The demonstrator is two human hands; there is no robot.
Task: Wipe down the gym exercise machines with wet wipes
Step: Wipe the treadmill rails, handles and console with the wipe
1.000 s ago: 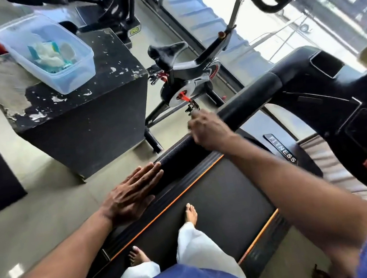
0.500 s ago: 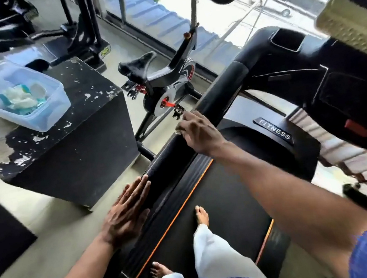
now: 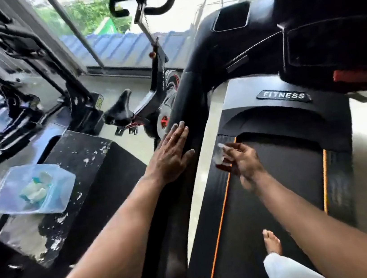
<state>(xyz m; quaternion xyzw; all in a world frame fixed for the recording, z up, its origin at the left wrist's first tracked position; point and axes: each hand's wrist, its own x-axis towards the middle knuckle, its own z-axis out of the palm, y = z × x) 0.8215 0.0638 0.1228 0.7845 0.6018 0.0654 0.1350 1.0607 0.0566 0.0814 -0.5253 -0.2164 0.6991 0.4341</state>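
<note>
**Treadmill handrail wipe**

Right hand [image 3: 242, 163] over the treadmill belt [image 3: 277, 172] – blurred, apparently pinching a wet wipe [image 3: 221, 154]. Left hand [image 3: 170, 154] flat, fingers straight, on the handrail [image 3: 187, 105]. Wipe tub [image 3: 31, 190] on the box's left edge.

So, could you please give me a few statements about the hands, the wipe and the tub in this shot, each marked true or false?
1. The left hand lies flat on the treadmill's padded handrail. True.
2. The right hand is empty. False: it pinches a small wipe.
3. The clear plastic tub sits on the treadmill belt. False: it sits on the worn black box to the left.
4. The person stands barefoot on the treadmill belt. True.
5. The tub is empty. False: it holds white and blue wipes.
</note>
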